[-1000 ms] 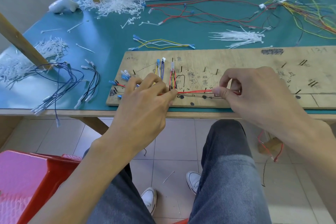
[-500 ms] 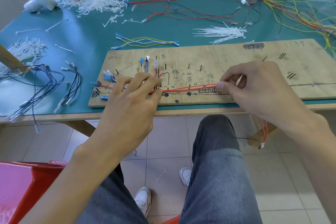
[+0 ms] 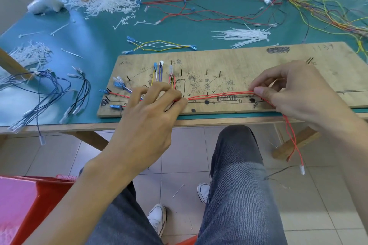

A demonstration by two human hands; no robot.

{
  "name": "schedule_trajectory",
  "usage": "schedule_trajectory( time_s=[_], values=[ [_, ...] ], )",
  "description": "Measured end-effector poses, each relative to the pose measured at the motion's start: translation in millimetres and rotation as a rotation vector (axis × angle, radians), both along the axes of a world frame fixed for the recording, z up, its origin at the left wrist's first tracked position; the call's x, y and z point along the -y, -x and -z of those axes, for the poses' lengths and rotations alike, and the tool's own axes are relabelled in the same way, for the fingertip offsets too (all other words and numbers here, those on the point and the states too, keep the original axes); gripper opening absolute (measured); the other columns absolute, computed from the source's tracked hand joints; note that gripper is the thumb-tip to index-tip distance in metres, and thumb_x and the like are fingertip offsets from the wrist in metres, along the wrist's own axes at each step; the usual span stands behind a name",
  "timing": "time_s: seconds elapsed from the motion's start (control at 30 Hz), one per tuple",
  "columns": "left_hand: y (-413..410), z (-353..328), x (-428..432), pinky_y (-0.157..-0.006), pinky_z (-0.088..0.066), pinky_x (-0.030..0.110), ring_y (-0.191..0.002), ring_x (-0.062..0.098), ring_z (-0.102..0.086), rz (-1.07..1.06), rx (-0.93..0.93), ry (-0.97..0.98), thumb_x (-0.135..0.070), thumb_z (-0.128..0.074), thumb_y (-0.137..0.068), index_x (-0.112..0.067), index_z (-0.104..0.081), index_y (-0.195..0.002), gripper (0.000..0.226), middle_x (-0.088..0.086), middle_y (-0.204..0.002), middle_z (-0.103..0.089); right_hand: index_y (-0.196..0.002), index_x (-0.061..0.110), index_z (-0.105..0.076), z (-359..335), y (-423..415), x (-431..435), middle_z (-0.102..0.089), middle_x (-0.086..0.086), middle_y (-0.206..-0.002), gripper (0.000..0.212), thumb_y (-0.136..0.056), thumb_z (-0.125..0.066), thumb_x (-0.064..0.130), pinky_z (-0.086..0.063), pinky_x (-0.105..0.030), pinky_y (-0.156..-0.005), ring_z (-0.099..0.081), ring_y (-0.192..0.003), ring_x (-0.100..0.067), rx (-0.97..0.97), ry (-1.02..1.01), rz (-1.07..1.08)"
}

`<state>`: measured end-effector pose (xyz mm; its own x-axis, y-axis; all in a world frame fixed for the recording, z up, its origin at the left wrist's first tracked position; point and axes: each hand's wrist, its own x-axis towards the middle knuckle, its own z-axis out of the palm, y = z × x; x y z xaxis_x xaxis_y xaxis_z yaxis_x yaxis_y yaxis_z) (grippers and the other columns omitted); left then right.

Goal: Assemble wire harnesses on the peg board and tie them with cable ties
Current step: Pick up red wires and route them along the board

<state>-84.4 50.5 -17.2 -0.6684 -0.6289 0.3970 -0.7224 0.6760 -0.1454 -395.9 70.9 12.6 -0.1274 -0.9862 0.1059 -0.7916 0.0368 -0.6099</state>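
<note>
Red wires (image 3: 219,96) run nearly straight along the front edge of the peg board (image 3: 239,61), held between both hands. Left hand (image 3: 147,123) pinches them toward the board's front-left corner, thumb against fingertip, other fingers spread over the pegs. Right hand (image 3: 298,93) pinches the same bundle between thumb and index, further right along the front edge. Wire tails drop off the table's front edge under the right hand (white connector (image 3: 302,169) dangling at the end). Loose cable ties (image 3: 245,36) lie on the table behind the board's rear edge.

peg board (image 3: 258,61): 1 | hands (image 3: 147,125) (image 3: 294,93): 2 | shoes (image 3: 157,219) (image 3: 203,191): 2
</note>
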Motion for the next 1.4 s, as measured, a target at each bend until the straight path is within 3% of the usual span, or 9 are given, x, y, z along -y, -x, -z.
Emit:
schedule_trajectory(
  time_s=[0.2, 0.47, 0.67, 0.8, 0.9, 1.0, 1.1, 1.23, 1.4],
  values=[
    [11.7, 0.7, -0.3, -0.095, -0.039, 0.045, -0.125, 0.03, -0.049, -0.036, -0.023, -0.07, -0.007, -0.066, -0.085, -0.017, -0.065, -0.133, 0.049, 0.002, -0.131, -0.058, -0.077, 0.033, -0.081, -3.0, -4.8, -2.6, -0.064, 0.017, -0.061, 0.027, -0.089, -0.078, 0.009, -0.036, -0.004, -0.053, -0.06, -0.062, 0.003, -0.075, -0.023, 0.056],
    [19.5, 2.2, -4.0, -0.096, -0.033, 0.042, -0.127, 0.029, -0.046, -0.018, 0.059, -0.066, -0.006, -0.058, -0.081, -0.015, -0.059, -0.137, 0.057, -0.001, -0.14, -0.054, -0.082, 0.032, -0.079, -4.7, -12.9, -16.6, -0.067, 0.014, -0.061, 0.015, -0.085, -0.081, 0.018, -0.054, -0.03, -0.072, -0.065, -0.062, -0.007, -0.179, 0.015, 0.108],
    [25.9, 0.0, -5.0, -0.093, -0.034, 0.042, -0.12, 0.028, -0.047, -0.039, 0.074, -0.066, -0.008, -0.061, -0.08, -0.012, -0.062, -0.13, 0.051, 0.0, -0.123, -0.057, -0.101, 0.031, -0.072, -5.1, -14.5, -32.0, -0.067, 0.007, -0.049, 0.016, -0.101, -0.064, 0.017, -0.045, -0.012, -0.04, -0.065, -0.038, -0.011, 0.009, -0.168, 0.102],
    [28.8, -1.7, -5.9, -0.092, -0.035, 0.041, -0.118, 0.028, -0.047, -0.05, 0.092, -0.086, -0.009, -0.062, -0.08, -0.011, -0.063, -0.13, 0.05, 0.001, -0.12, -0.057, -0.115, 0.042, -0.065, -6.6, -11.2, -46.8, -0.07, 0.007, -0.054, 0.027, -0.1, -0.068, 0.02, -0.05, -0.018, -0.043, -0.067, -0.041, -0.014, 0.047, -0.24, 0.063],
    [30.5, -3.3, -7.0, -0.091, -0.039, 0.042, -0.118, 0.029, -0.049, -0.064, 0.098, -0.113, -0.009, -0.063, -0.081, -0.01, -0.063, -0.131, 0.05, 0.001, -0.121, -0.057, -0.124, 0.042, -0.069, -3.6, -12.9, -51.5, -0.067, 0.012, -0.052, 0.029, -0.097, -0.069, 0.031, -0.05, -0.029, -0.052, -0.066, -0.054, -0.004, -0.228, -0.175, 0.058],
    [32.6, -4.9, -9.2, -0.09, -0.041, 0.041, -0.117, 0.029, -0.049, -0.079, 0.101, -0.129, -0.009, -0.06, -0.081, -0.01, -0.062, -0.129, 0.049, 0.001, -0.12, -0.057, -0.125, 0.041, -0.073, -3.6, -15.5, -53.1, -0.065, 0.007, -0.066, 0.042, -0.089, -0.055, 0.053, -0.045, -0.031, -0.057, -0.063, -0.071, -0.028, -0.479, -0.13, 0.119],
    [33.5, -6.7, -9.2, -0.09, -0.039, 0.039, -0.117, 0.026, -0.047, -0.083, 0.089, -0.148, -0.01, -0.062, -0.081, -0.012, -0.063, -0.129, 0.047, -0.001, -0.119, -0.057, -0.106, 0.032, -0.082, -10.8, -21.2, -50.1, -0.066, -0.001, -0.072, 0.047, -0.086, -0.047, 0.056, -0.026, -0.025, -0.052, -0.056, -0.069, -0.031, -0.527, -0.088, 0.105],
    [33.7, -9.1, -6.2, -0.09, -0.04, 0.038, -0.116, 0.024, -0.048, -0.079, 0.075, -0.181, -0.012, -0.063, -0.082, -0.015, -0.065, -0.124, 0.042, -0.004, -0.115, -0.058, -0.108, 0.031, -0.078, -23.8, -30.8, -38.5, -0.066, 0.003, -0.097, 0.043, -0.093, -0.05, 0.059, -0.049, -0.037, -0.068, -0.065, -0.094, -0.032, -0.593, -0.062, 0.109],
    [33.3, -12.2, -3.8, -0.086, -0.038, 0.037, -0.111, 0.022, -0.047, -0.066, 0.065, -0.207, -0.012, -0.061, -0.08, -0.018, -0.065, -0.12, 0.04, -0.007, -0.111, -0.057, -0.106, 0.032, -0.077, -17.6, -35.9, -12.2, -0.061, 0.01, -0.098, 0.016, -0.098, -0.066, 0.04, -0.052, -0.04, -0.078, -0.062, -0.096, -0.024, -0.482, -0.074, -0.019]
  ],
)
